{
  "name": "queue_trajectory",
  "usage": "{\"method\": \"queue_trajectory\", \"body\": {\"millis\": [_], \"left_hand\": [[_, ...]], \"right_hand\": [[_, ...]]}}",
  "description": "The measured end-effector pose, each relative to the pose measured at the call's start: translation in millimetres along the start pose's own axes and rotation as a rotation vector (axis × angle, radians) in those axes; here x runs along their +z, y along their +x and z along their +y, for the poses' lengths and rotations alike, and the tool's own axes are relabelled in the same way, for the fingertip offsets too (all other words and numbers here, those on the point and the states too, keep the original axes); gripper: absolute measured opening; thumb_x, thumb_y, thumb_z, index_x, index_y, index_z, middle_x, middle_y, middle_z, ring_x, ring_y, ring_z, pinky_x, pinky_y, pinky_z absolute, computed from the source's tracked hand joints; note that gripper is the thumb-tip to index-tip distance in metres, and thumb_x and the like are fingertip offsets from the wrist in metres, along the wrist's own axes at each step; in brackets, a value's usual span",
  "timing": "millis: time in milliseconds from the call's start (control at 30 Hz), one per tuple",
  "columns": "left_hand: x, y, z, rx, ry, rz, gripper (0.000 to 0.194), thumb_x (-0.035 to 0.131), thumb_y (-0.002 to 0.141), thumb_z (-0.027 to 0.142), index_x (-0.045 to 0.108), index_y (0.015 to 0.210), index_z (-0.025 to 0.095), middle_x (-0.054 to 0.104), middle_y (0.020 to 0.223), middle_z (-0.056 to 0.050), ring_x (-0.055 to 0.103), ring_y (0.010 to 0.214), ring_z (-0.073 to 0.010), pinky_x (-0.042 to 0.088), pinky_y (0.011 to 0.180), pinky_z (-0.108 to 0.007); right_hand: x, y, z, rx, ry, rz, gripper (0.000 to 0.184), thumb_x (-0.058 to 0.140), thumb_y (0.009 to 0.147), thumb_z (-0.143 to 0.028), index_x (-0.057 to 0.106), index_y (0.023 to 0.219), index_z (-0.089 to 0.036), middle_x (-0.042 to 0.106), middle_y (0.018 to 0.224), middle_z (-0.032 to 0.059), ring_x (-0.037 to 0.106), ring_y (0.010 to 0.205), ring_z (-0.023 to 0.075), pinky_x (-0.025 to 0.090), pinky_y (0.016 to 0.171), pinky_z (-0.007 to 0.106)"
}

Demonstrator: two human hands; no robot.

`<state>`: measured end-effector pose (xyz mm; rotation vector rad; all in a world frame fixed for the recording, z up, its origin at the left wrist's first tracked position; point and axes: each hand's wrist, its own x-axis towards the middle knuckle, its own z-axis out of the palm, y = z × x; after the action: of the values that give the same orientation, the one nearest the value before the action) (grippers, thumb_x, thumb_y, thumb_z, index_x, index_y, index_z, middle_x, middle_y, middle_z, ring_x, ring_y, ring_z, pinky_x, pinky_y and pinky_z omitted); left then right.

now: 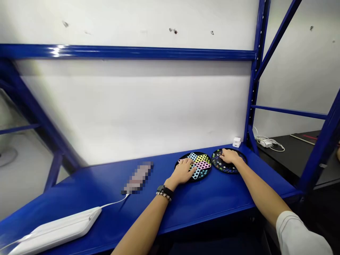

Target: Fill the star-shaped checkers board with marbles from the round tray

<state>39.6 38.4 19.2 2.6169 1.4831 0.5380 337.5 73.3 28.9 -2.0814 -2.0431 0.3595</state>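
Observation:
A round black board with a coloured star full of holes, a Chinese checkers board [201,165], lies toward the right of the blue surface. My left hand [183,170] rests on its left side, fingers spread over the star. Green and blue marbles show at the board's right edge. Just right of it lies a round black tray [228,170] with several coloured glass marbles around its rim. My right hand [228,156] reaches into this tray from above, its fingers closed together and pointing down. Whatever its fingertips pinch, if anything, is hidden.
The blue shelf surface [117,219] carries a blurred-out phone [138,178] on a white cable and a long white device [58,228] at the left. Two white charger blocks [236,142] stand behind the tray. Blue metal posts [252,95] and a crossbar [132,52] frame the space.

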Motion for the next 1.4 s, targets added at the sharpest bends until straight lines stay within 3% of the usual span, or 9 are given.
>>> {"method": "queue_trajectory", "body": {"millis": [200,333,433,600,667,833,967,1167,1400], "left_hand": [[1.0,0,-2,0.019,-0.004,0.003,0.037,0.039,0.093,0.049,0.057,0.107,0.021,0.059,0.118,-0.011,0.052,0.114,-0.0292,0.041,0.098,-0.044],[-0.7,0,0,0.002,-0.004,-0.011,0.036,0.039,0.093,0.050,0.057,0.107,0.022,0.058,0.119,-0.010,0.052,0.114,-0.0291,0.041,0.097,-0.045],[-1.7,0,2,-0.003,-0.001,-0.003,0.034,0.040,0.093,0.048,0.057,0.106,0.021,0.059,0.119,-0.010,0.052,0.114,-0.0291,0.041,0.098,-0.045],[-1.5,0,1,0.004,-0.001,-0.008,0.035,0.040,0.093,0.047,0.056,0.108,0.020,0.058,0.119,-0.011,0.051,0.114,-0.0296,0.041,0.097,-0.044],[-0.9,0,0,-0.003,0.002,-0.015,0.036,0.039,0.093,0.048,0.056,0.109,0.021,0.058,0.119,-0.011,0.051,0.114,-0.0295,0.041,0.097,-0.045],[-0.5,0,1,0.000,0.009,-0.011,0.035,0.039,0.093,0.048,0.055,0.108,0.022,0.058,0.120,-0.010,0.051,0.115,-0.0291,0.042,0.096,-0.044],[-1.5,-1,2,-0.005,0.015,0.003,0.033,0.040,0.093,0.047,0.056,0.108,0.022,0.058,0.120,-0.010,0.051,0.115,-0.0292,0.043,0.096,-0.044],[-2.3,-2,2,-0.003,0.008,0.000,0.034,0.040,0.092,0.047,0.056,0.109,0.021,0.058,0.121,-0.010,0.050,0.116,-0.0299,0.043,0.097,-0.045],[-1.8,-1,3,-0.001,0.020,0.007,0.035,0.040,0.092,0.046,0.057,0.110,0.021,0.058,0.120,-0.011,0.051,0.116,-0.0303,0.042,0.098,-0.046]], "right_hand": [[6,8,4,0.072,0.320,0.074,0.006,0.060,0.082,-0.020,0.058,0.086,-0.016,0.066,0.104,0.0163,0.059,0.108,0.0307,0.041,0.090,0.040],[-5,20,10,0.091,0.607,0.142,0.010,0.049,0.087,-0.022,0.054,0.080,-0.018,0.064,0.084,0.0081,0.061,0.080,0.0188,0.045,0.068,0.027],[-17,26,15,0.100,0.836,0.165,0.015,0.038,0.090,-0.022,0.051,0.084,-0.018,0.060,0.073,0.0038,0.050,0.056,0.0114,0.038,0.049,0.021],[-13,26,15,0.115,0.992,0.154,0.013,0.041,0.089,-0.022,0.052,0.084,-0.017,0.057,0.067,0.0030,0.044,0.050,0.0101,0.031,0.043,0.019],[-4,23,10,0.108,0.888,0.173,0.014,0.045,0.088,-0.024,0.055,0.083,-0.016,0.059,0.071,0.0044,0.051,0.059,0.0126,0.037,0.050,0.021],[15,15,-7,0.000,0.185,0.230,0.024,0.050,0.092,-0.036,0.059,0.103,-0.017,0.064,0.109,0.0124,0.060,0.101,0.0254,0.042,0.082,0.032],[20,13,-18,-0.040,-0.089,0.151,0.033,0.039,0.098,-0.039,0.056,0.113,-0.015,0.062,0.118,0.0155,0.061,0.105,0.0268,0.042,0.086,0.034],[20,12,-17,-0.029,-0.139,0.120,0.039,0.027,0.102,-0.034,0.054,0.119,-0.012,0.062,0.118,0.0190,0.064,0.103,0.0274,0.044,0.083,0.035],[15,10,-15,-0.006,-0.196,0.098,0.035,0.036,0.098,-0.026,0.052,0.122,-0.007,0.063,0.118,0.0230,0.064,0.105,0.0312,0.046,0.082,0.036]]}}
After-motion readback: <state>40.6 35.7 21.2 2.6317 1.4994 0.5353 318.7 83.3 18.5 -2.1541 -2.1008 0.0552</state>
